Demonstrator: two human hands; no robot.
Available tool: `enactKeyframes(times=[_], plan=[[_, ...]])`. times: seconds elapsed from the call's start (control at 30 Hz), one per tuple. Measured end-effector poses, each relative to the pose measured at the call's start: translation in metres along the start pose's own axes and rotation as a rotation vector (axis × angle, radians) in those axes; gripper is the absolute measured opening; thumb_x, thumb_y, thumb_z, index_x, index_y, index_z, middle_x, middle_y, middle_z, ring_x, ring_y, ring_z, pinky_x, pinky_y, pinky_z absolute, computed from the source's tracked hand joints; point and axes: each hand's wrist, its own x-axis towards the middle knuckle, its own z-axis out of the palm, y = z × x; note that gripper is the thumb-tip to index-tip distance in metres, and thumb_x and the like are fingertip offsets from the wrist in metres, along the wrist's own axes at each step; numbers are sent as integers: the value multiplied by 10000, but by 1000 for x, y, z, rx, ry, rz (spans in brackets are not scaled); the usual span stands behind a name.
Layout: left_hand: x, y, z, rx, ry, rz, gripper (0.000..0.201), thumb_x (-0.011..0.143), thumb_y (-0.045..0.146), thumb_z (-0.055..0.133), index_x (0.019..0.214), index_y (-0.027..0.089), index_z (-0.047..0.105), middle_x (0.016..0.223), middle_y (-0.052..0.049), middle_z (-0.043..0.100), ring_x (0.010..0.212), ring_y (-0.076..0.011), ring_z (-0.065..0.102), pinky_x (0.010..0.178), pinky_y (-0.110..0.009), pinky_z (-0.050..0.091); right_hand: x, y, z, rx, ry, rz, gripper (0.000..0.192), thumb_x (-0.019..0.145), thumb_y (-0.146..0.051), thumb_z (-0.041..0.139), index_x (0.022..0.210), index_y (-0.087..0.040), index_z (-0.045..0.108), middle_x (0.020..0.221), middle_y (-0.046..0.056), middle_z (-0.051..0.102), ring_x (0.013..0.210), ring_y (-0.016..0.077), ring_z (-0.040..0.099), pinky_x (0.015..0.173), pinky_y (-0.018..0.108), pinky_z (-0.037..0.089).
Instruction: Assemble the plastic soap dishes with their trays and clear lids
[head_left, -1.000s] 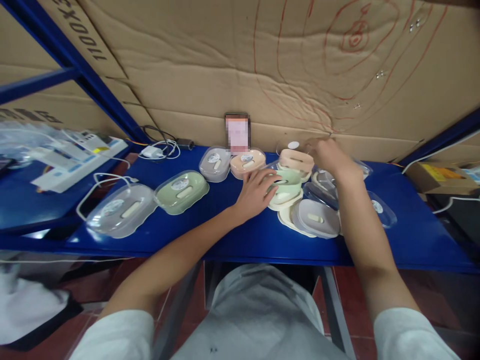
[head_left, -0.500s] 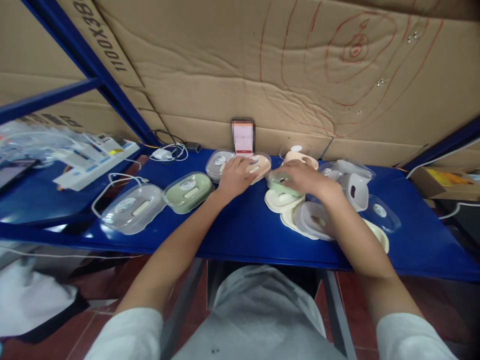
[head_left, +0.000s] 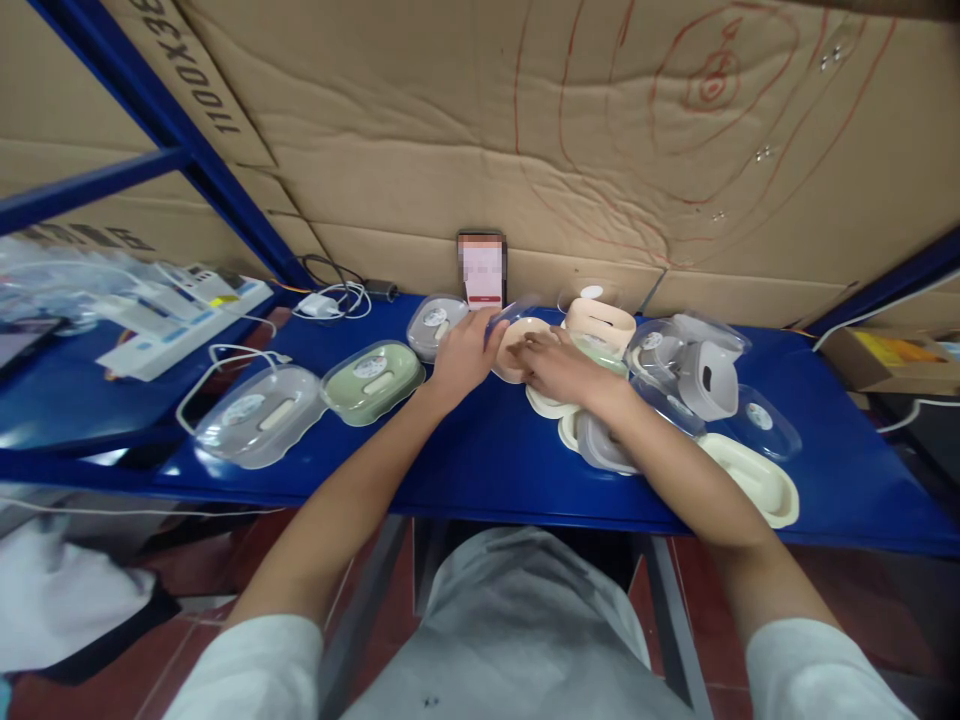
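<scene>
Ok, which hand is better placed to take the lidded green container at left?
Left, probably: the left hand is nearer that green container, while the right hand, at a peach container, would cross the left arm.

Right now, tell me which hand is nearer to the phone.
Left. The left hand is just in front of the phone; the right hand is farther off, to the right, its fingers at a peach container.

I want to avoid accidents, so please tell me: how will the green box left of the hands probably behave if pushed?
The green box will probably slide rather than roll, being low and wide. Its moulded shape suggests stiff plastic. The shiny clear cover may be slippery.
</scene>
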Motion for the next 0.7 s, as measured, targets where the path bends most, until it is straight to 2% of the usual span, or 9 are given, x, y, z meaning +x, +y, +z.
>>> enactKeyframes(times=[0.13,0.27,0.33,0.43,0.53,0.63,0.7], plan=[[1,2,-3,-50,89,61,359,1129,397,450,1354,187,636,1337,-135,737,1255,-262,696,1079,-407,545,7,10,8,47,-20,5,334,1038,-154,505,1271,-176,744,1323,146,759,1314,321,633,1140,493,313],[1,4,-5,-68,141,77,333,1128,372,462,1359,200,630,1339,-126,736,1262,-247,695,1094,-395,540,7,20,6,89,10,-16,336,1100,-266,471,1309,-204,725,1428,127,710,1388,305,587,1176,502,297],[2,3,-6,-71,138,74,330,1128,368,462,1361,202,627,1348,-128,734,1264,-251,695,1103,-405,537,6,22,6,128,1,-25,352,1096,-347,525,1377,-212,686,1463,134,689,1422,313,565,1218,536,249],[3,1,-7,-67,124,62,331,1127,371,464,1365,211,629,1357,-125,732,1275,-258,692,1117,-422,532,5,22,8,187,-66,-18,442,1040,-461,644,1419,-233,661,1408,120,728,1351,320,631,1241,557,209],[3,-1,-5,-66,112,50,343,1128,385,458,1360,205,634,1359,-130,730,1277,-263,692,1121,-429,528,5,18,9,156,-78,-19,472,969,-416,755,1398,-235,680,1431,122,717,1369,330,626,1235,529,220],[3,-2,-3,-78,99,39,348,1124,404,465,1339,196,644,1351,-135,733,1269,-264,692,1121,-427,524,7,13,7,118,-32,-66,335,1034,-359,668,1325,-205,730,1403,145,730,1366,323,625,1185,481,285],[4,-4,-1,-105,88,24,338,1116,406,484,1322,199,653,1338,-128,740,1266,-261,689,1125,-421,520,8,12,3,123,6,-102,322,1077,-370,592,1286,-180,746,1342,154,757,1306,311,655,1133,443,336]])
